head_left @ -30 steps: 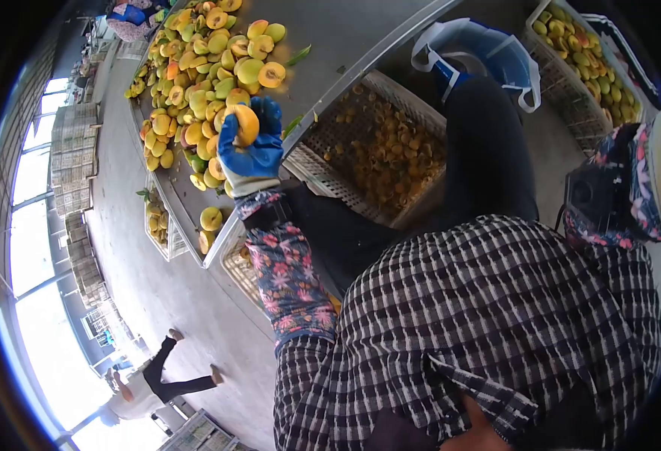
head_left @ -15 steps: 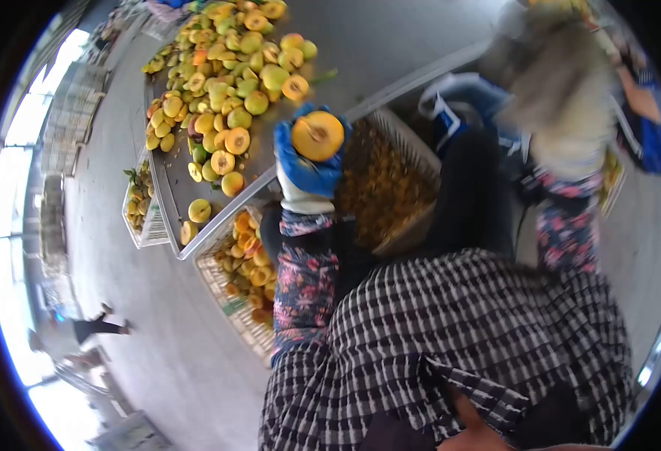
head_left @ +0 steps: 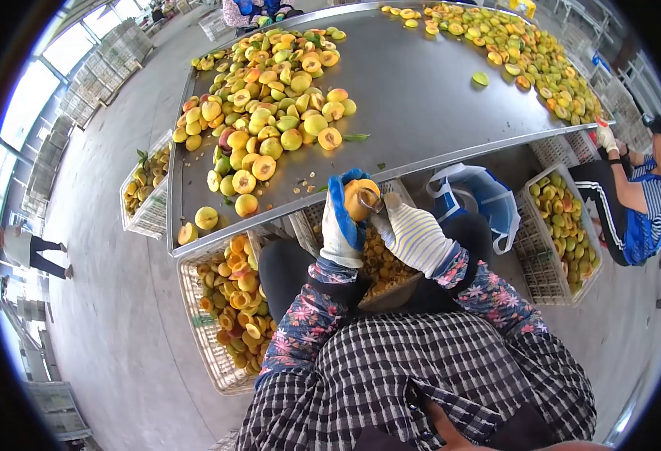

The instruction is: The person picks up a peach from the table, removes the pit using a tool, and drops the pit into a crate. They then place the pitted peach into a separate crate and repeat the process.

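In a white glove with blue coating, my left hand [head_left: 339,225] is closed around a yellow peach half [head_left: 353,197], cut face toward my right. My right hand [head_left: 418,234], in a striped knit glove, grips a small pitting tool [head_left: 393,201]. The tool's curved metal loop is against the peach's cut face; how deep it goes is hard to see. Both hands are just off the near edge of a metal table [head_left: 413,98]. Beneath them stands a crate of brownish scraps [head_left: 383,274], partly hidden by my hands.
A heap of halved peaches [head_left: 270,113] lies on the table's left, another heap [head_left: 526,52] at the far right. Beside my left leg is a crate of hollowed halves [head_left: 229,301]. To the right are a blue-white bag [head_left: 484,199], a peach crate [head_left: 563,225] and a seated person [head_left: 638,188].
My right hand, blurred and far out to the right before, has come in to my left hand with the tool at the peach half. The view has tilted up, showing more of the table.
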Demonstrator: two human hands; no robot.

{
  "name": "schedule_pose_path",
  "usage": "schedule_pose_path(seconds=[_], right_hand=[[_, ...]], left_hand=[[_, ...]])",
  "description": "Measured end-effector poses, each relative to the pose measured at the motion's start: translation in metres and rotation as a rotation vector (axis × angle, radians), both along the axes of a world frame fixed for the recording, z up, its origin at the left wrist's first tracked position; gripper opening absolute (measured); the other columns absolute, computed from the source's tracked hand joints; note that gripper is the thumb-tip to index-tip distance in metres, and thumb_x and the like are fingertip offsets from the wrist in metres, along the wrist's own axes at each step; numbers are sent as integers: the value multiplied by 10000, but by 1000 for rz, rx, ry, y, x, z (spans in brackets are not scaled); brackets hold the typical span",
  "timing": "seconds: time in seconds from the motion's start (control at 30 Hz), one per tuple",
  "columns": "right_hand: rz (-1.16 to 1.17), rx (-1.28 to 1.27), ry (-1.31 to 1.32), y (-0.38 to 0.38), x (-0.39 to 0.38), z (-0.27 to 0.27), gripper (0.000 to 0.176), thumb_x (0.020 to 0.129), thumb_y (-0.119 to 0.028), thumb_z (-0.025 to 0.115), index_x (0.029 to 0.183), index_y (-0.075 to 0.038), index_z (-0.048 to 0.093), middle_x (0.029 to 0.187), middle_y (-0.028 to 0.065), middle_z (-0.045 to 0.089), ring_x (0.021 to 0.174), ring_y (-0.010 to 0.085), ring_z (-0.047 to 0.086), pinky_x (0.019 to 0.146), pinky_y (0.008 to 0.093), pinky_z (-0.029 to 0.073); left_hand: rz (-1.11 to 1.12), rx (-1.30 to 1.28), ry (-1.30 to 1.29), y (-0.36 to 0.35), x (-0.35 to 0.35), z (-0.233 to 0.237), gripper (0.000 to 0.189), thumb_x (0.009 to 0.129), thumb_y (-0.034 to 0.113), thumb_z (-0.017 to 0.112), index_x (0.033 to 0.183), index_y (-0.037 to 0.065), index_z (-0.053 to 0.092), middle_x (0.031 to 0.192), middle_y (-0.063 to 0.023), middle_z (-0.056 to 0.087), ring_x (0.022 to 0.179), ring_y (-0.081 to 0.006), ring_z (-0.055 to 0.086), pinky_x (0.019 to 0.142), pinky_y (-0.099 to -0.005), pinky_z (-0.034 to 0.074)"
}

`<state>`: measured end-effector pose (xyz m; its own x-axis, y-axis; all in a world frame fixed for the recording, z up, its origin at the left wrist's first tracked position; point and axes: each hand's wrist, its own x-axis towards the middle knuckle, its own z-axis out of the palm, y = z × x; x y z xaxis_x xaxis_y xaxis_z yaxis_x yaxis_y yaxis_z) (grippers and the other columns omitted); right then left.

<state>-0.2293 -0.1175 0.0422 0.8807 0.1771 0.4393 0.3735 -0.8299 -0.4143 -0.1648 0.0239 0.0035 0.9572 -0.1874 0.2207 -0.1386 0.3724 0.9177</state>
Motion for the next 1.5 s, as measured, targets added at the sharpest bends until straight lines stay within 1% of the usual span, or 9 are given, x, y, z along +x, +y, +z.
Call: schedule_pose_path(seconds=[0.1,0.27,0.7,0.8,0.9,1.07,1.13,1.33,1.5], right_hand=[[1,-21,20,4,2,-5,369,904,-232,598,1087,68,487,622,205,578,563,400,586,517,482,462],[46,8,117,3,8,-17,335,913,-210,572,1100,54,486,694,232,602,629,417,599,550,498,469],[96,-86,348,3,2,-17,247,995,-225,448,996,8,531,773,226,611,756,395,605,658,453,480],[181,385,605,-7,14,-68,236,1005,-205,446,1040,9,539,829,215,615,794,348,599,732,388,493],[309,421,498,-17,23,-108,289,1021,-224,418,1124,21,532,922,202,621,843,304,597,808,345,482],[358,476,358,-10,21,-86,296,1009,-201,487,1217,8,518,1042,134,597,958,245,574,894,319,448],[223,589,547,5,8,-39,259,1003,-165,511,1210,-8,522,1059,72,591,965,197,562,882,282,453],[349,310,613,-10,6,-45,275,1007,-204,493,1186,-2,545,1068,166,622,967,276,596,867,341,468],[201,118,646,0,3,-11,345,999,-278,504,1176,16,541,1025,200,641,901,318,621,806,374,480]], left_hand=[[51,80,-40,1,2,-7,289,1000,141,464,1255,6,451,1173,-136,582,1103,-214,575,971,-325,464],[252,363,-222,-2,-10,16,257,976,134,458,1198,10,492,1100,-110,620,991,-199,616,880,-306,482],[106,-76,302,-1,-1,-4,515,1030,457,372,1026,3,615,942,-73,656,864,-156,623,809,-278,501],[-29,-80,415,8,7,-5,560,1014,500,386,1034,-9,620,930,-74,656,856,-162,623,801,-278,500],[-109,-146,463,10,8,-2,615,1002,547,363,1068,-13,609,934,-92,655,863,-184,630,814,-293,507],[272,-9,-6,-13,2,-20,652,990,581,348,1110,-14,587,994,-104,640,933,-200,608,882,-308,492],[160,-217,267,-9,2,-15,660,976,591,382,1078,-23,602,945,-128,656,854,-228,639,818,-329,528],[-170,-211,669,12,16,-9,736,946,628,404,941,-66,647,841,-179,671,777,-282,663,736,-385,565],[-152,-147,647,16,18,-1,757,936,643,412,935,-75,651,839,-176,678,759,-272,667,724,-375,564]])
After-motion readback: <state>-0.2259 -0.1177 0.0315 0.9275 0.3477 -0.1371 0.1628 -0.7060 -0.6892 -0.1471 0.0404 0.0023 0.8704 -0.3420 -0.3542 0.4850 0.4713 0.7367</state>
